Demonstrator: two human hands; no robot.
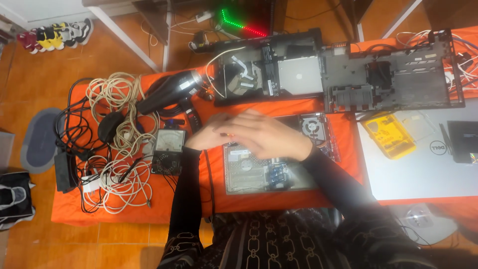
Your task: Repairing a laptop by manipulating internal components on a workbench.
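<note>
Where the two hands meet above the counter's middle, the right hand lies over the left hand, fingers pressed together around something small and orange, too blurred to name. Directly beneath lies the opened circuit board, its long axis along the counter's near edge; a meter sits just left.

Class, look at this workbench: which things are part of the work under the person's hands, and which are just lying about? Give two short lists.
In hand:
left hand
right hand
circuit board beneath them
small orange-tipped item, too blurred to identify

Lying about:
black hair dryer
analogue meter
coiled cables
yellow meter
closed grey laptop
laptop shells
</note>
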